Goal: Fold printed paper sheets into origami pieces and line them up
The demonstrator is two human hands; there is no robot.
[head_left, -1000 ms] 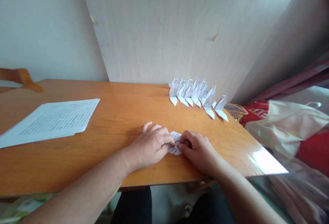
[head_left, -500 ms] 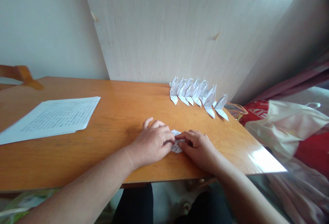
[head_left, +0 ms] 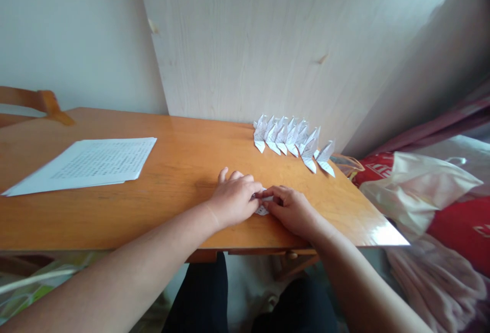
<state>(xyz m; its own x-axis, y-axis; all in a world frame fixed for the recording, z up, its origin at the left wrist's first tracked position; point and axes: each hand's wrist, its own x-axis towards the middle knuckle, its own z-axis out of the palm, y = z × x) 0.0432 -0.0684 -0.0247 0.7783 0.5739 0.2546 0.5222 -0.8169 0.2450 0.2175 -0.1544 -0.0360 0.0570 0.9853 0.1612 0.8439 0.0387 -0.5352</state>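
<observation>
A small folded piece of printed paper [head_left: 262, 210] lies on the wooden table [head_left: 184, 162] in front of me, mostly covered by my fingers. My left hand [head_left: 238, 198] grips it from the left, thumb and forefinger pinched on it while the little finger lifts away. From the right, my right hand [head_left: 289, 209] pinches the same paper, its fingertips almost meeting those of the left. Farther back on the right stand several folded paper pieces [head_left: 309, 154] with upright points, close together in rows.
A stack of printed sheets [head_left: 103, 162] lies on the table's left side. Behind the table rises a pale wood panel [head_left: 245, 42]. White and red bags [head_left: 417, 185] crowd the right edge, and a wooden chair back [head_left: 49, 103] shows at far left.
The view has shifted slightly, so the sheets and table edge sit a little differently. My fingertips have drawn closer together over the paper, covering more of it.
</observation>
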